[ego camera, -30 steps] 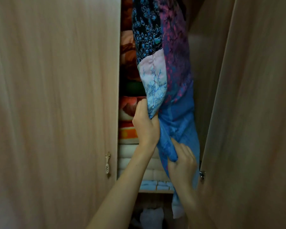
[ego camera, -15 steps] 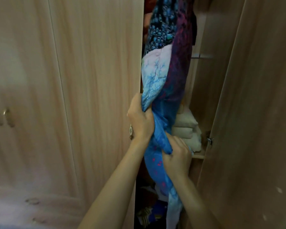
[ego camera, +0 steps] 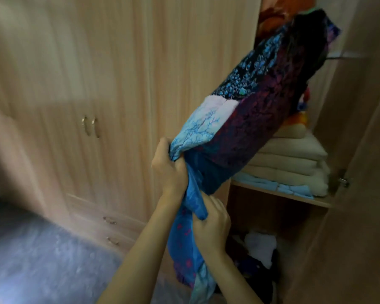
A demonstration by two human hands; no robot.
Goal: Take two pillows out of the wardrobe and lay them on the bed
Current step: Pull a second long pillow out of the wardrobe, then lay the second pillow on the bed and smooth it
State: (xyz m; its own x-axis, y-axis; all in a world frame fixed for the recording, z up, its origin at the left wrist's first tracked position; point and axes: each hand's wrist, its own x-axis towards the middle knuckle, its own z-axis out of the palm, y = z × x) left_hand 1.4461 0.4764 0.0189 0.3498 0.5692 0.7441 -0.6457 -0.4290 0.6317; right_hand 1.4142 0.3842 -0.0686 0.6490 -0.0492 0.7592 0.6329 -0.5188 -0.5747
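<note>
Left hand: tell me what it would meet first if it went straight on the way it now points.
Probably only the patchwork pillow that the left hand already grips at its corner; past it, likely the folded blankets on the wardrobe shelf, though depth is unclear.

The pillow (ego camera: 261,102) at upper right was patchwork: black with blue flowers, dark purple with red, pale blue with branching lines. Right of it lay folded beige blankets (ego camera: 294,159); the wardrobe (ego camera: 119,73) was light woodgrain.
</note>
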